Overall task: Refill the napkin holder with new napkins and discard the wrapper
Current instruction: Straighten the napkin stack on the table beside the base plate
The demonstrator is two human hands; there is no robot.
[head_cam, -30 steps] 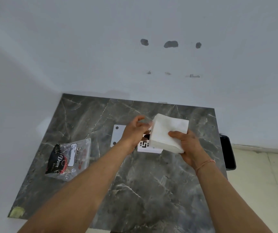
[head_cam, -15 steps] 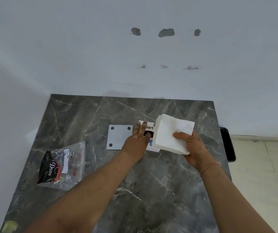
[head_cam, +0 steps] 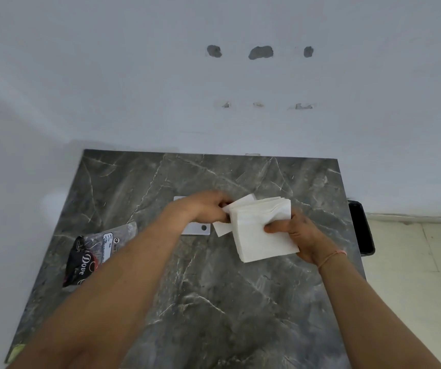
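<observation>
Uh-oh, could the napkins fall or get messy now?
Maybe. The right hand pinches the napkin stack at one edge only, and its sheets are fanning, so some could slip onto the table. The left hand tugs a corner, which might crumple or tear a sheet. The wrapper lies loose near the table's left edge.

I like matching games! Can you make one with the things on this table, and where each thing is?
Things:
1. napkin stack
2. wrapper
3. white plate with holes
4. black object

Places:
A. flat on the table, partly under the left hand
B. beyond the table's right edge
C. gripped in the right hand
D. lying by the table's left edge

Pairs: 1-C, 2-D, 3-A, 4-B
</observation>
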